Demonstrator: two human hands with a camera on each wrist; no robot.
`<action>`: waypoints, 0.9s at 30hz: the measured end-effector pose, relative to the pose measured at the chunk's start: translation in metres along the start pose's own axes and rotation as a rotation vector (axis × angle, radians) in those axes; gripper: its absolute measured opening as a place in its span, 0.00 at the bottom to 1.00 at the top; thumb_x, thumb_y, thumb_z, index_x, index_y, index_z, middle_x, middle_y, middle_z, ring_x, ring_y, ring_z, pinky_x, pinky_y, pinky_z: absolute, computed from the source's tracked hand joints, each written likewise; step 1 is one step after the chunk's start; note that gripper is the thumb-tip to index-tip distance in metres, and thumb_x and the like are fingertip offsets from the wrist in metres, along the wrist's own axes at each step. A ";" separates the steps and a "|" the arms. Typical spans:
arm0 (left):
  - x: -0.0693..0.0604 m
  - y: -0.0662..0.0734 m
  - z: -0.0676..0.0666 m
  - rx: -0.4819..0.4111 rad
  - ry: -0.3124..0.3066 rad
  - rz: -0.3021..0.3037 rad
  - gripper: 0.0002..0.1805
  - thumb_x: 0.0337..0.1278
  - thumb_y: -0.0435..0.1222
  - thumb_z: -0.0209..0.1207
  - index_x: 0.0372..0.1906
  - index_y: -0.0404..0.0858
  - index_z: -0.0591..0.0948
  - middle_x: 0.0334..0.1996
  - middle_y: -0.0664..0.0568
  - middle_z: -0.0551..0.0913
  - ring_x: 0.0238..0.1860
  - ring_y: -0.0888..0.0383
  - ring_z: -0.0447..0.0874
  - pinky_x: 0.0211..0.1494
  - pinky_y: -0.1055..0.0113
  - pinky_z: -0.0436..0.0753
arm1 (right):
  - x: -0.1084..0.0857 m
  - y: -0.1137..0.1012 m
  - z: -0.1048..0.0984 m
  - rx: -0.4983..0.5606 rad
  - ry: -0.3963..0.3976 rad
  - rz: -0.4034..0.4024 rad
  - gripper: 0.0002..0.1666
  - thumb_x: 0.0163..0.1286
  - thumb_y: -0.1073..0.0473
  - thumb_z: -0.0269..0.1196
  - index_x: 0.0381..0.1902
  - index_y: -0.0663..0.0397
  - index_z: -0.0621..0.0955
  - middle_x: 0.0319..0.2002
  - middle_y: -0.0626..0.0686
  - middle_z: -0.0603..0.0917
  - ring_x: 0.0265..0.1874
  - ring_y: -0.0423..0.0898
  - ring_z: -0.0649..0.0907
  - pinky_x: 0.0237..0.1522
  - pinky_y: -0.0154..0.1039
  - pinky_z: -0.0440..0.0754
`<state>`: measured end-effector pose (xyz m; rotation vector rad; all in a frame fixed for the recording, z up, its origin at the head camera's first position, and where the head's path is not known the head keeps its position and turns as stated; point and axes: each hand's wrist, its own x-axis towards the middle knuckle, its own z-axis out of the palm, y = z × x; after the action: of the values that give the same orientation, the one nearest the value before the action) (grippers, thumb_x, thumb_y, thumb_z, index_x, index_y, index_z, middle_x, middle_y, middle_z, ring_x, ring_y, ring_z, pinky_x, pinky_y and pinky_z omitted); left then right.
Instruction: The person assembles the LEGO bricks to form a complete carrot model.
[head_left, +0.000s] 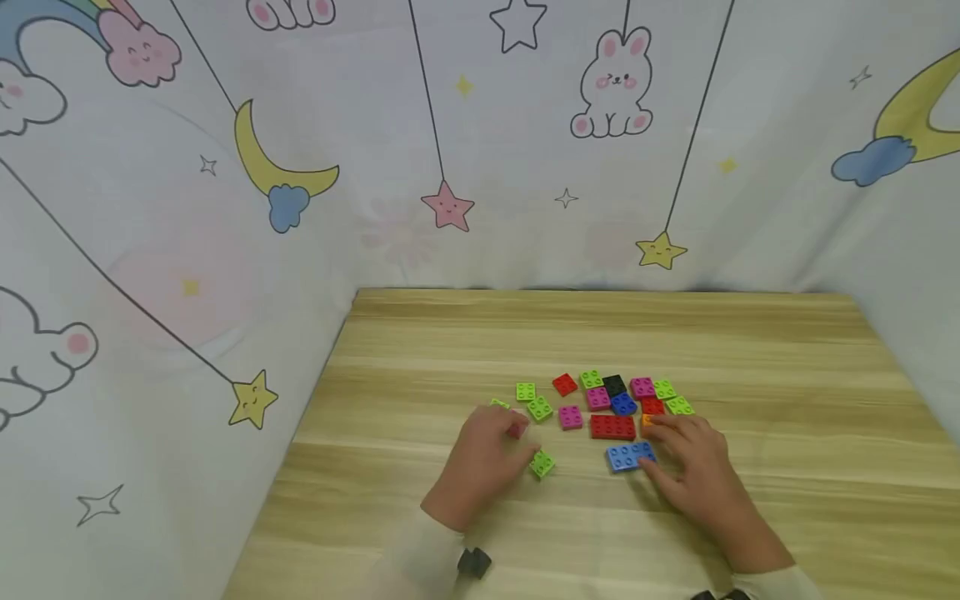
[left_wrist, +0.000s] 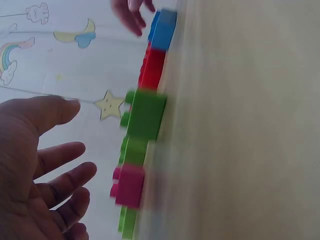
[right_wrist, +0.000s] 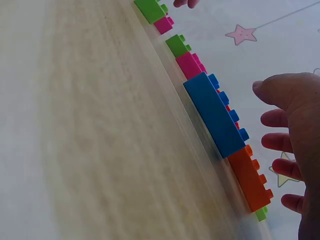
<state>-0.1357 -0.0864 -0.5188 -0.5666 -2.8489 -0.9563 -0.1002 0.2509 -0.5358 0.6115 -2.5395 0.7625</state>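
Observation:
Above the left bricks hovers my left hand, fingers relaxed and apart, near a pink brick and a green brick. In the left wrist view the left hand holds nothing, with the pink brick beyond its fingers. My right hand is over an orange brick, thumb near the right end of the light blue brick. The right wrist view shows the right hand with spread fingers, apart from the blue brick and orange brick.
Behind the hands, a long red brick, a black brick, a dark blue brick and several green, pink and red bricks lie on the wooden table. A patterned curtain hangs behind and beside the table.

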 end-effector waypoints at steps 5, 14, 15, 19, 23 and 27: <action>0.022 -0.021 -0.010 0.117 0.067 -0.118 0.19 0.58 0.45 0.73 0.52 0.44 0.88 0.49 0.54 0.85 0.50 0.53 0.78 0.57 0.55 0.78 | -0.001 0.002 0.004 0.014 0.033 -0.018 0.25 0.52 0.58 0.79 0.48 0.59 0.87 0.52 0.57 0.85 0.52 0.59 0.78 0.51 0.58 0.67; 0.034 -0.049 -0.014 0.116 -0.117 -0.155 0.24 0.54 0.34 0.71 0.59 0.48 0.87 0.55 0.54 0.82 0.55 0.50 0.76 0.60 0.51 0.76 | -0.001 0.001 0.006 0.030 0.027 -0.093 0.26 0.48 0.55 0.80 0.47 0.56 0.89 0.50 0.56 0.87 0.50 0.57 0.78 0.50 0.56 0.67; 0.036 -0.051 -0.013 0.110 -0.115 -0.154 0.23 0.55 0.34 0.71 0.57 0.48 0.87 0.54 0.55 0.82 0.54 0.51 0.77 0.60 0.51 0.76 | -0.001 0.001 0.007 0.023 0.016 -0.094 0.26 0.48 0.54 0.80 0.47 0.55 0.89 0.50 0.55 0.87 0.50 0.56 0.78 0.50 0.56 0.67; 0.039 -0.054 -0.013 0.075 -0.093 -0.182 0.18 0.55 0.36 0.74 0.52 0.43 0.88 0.49 0.53 0.84 0.54 0.49 0.80 0.61 0.50 0.78 | -0.003 0.001 0.010 -0.015 -0.022 -0.083 0.27 0.48 0.52 0.80 0.48 0.52 0.90 0.50 0.53 0.87 0.49 0.53 0.77 0.48 0.54 0.66; 0.028 -0.039 -0.020 -0.017 -0.056 -0.223 0.17 0.54 0.39 0.76 0.49 0.42 0.87 0.47 0.53 0.85 0.53 0.50 0.81 0.59 0.52 0.80 | -0.006 0.000 0.012 -0.046 -0.056 -0.063 0.28 0.48 0.50 0.81 0.48 0.50 0.90 0.49 0.51 0.88 0.47 0.51 0.76 0.45 0.51 0.65; 0.004 0.006 -0.017 -0.152 -0.130 -0.118 0.16 0.54 0.41 0.76 0.48 0.46 0.86 0.43 0.60 0.84 0.47 0.58 0.81 0.52 0.59 0.82 | -0.006 -0.001 0.012 -0.070 -0.078 -0.046 0.28 0.47 0.52 0.83 0.49 0.50 0.90 0.49 0.50 0.88 0.47 0.51 0.77 0.45 0.51 0.67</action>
<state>-0.1375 -0.0907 -0.5014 -0.4956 -2.9703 -1.2066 -0.0980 0.2452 -0.5475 0.6864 -2.6009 0.6428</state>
